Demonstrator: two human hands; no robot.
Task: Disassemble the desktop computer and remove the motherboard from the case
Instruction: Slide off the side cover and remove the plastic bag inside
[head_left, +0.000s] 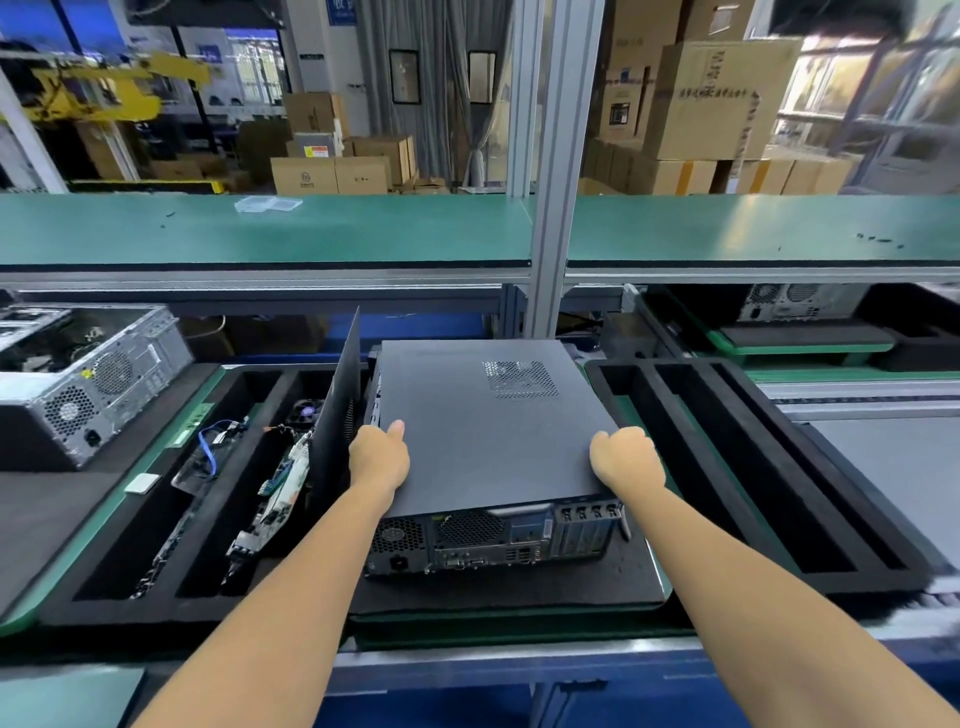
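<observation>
left hand grip: clasps left edge of desktop computer, thumb on top | right hand grip: curled over right edge | computer: frame centre, lying flat on black mat, rear ports nearest | loose side panel: upright, left

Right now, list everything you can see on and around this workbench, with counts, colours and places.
desktop computer: 1, black, lying flat on the centre pad, rear ports facing the person, cover on
loose side panel: 1, black, standing on edge left of the computer
left foam tray: 1, black, slots holding removed boards and cables
right foam tray: 1, black, its visible slots bare
opened computer: 1, silver, far left
third computer: 1, silver, back right under the shelf
shelf: 1, green, above the bench
cardboard boxes: many, brown, background
left hand: grips the cover's left edge
right hand: grips the cover's right edge
</observation>
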